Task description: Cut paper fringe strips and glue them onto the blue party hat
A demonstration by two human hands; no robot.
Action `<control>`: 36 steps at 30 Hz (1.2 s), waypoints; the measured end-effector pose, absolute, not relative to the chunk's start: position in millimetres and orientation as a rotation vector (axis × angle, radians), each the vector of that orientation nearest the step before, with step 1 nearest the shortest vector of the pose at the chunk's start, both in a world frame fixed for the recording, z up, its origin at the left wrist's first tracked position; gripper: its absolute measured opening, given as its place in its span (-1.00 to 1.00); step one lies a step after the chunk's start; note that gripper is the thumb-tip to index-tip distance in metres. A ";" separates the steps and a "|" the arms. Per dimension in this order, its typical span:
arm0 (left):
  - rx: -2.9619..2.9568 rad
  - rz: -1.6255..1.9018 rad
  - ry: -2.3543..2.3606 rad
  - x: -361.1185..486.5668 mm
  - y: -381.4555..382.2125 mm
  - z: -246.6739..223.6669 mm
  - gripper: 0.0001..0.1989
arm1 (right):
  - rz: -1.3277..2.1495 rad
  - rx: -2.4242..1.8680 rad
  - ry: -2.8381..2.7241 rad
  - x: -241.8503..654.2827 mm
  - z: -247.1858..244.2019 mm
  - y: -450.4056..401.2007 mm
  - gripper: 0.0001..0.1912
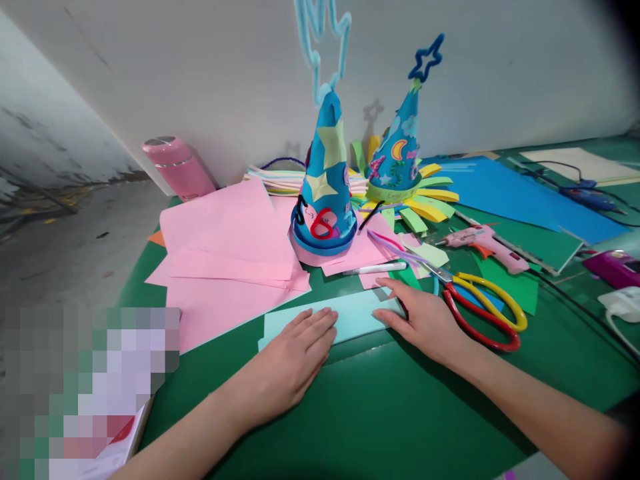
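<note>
At lower left, a pixelated patch hides most of a pale object (125, 440), cut off at the bottom. Farther back, a pink cylindrical flask (180, 170) stands behind overlapping pink paper sheets (225, 213) on the green surface (350, 413). The left hand (303, 350) lies palm down, fingers extended, flat on a folded light-blue paper strip (357, 321), covering part of its left half. The strip is mid-surface, its long axis running left to right, right end slightly farther away. Behind it stands a blue cone hat (327, 160), its pale-blue fuzzy topper cut off above; then a white pen (383, 268) and a second blue cone hat (400, 153). The right hand (423, 320) covers the strip's right end, thumb and forefinger spread; its other fingers are hidden, so I cannot tell whether it grips. Red-and-yellow-handled scissors (507, 337) lie just beside it, near a pink glue gun (487, 245).
</note>
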State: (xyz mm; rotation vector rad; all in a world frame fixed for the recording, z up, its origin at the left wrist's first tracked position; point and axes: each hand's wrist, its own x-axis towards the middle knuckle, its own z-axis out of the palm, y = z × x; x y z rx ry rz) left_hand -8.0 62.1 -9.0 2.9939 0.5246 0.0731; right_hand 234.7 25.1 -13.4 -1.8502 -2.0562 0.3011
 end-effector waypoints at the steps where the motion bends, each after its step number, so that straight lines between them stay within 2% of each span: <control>1: 2.986 0.064 0.503 -9.0 63.0 -11.2 -0.57 | 0.306 -1.854 -2.050 234.7 -13.1 25.2 -0.55; 4: 2.971 0.064 0.470 -12.3 64.9 -17.1 -0.47 | 0.322 -1.859 -2.037 234.6 -12.8 25.3 -0.55; 13: 2.896 0.177 0.494 -13.7 64.1 -19.5 -0.44 | 0.381 -1.862 -2.018 235.0 -12.8 25.3 -0.53; 21: 2.907 0.151 0.525 -10.9 62.6 -14.9 -0.52 | 0.457 -1.852 -1.951 240.5 -14.4 24.5 -0.48; 25: 2.921 0.103 0.537 -8.8 60.6 -9.8 -0.60 | 0.474 -1.815 -1.923 242.0 -19.0 23.0 -0.53; 32: 2.947 0.042 0.523 -9.0 58.6 -5.5 -0.57 | 0.447 -1.709 -1.845 245.0 -20.7 21.1 -0.63; 36: 2.940 0.039 0.525 -9.2 58.3 -4.5 -0.58 | 0.312 -1.664 -1.701 245.7 -14.4 9.2 -0.72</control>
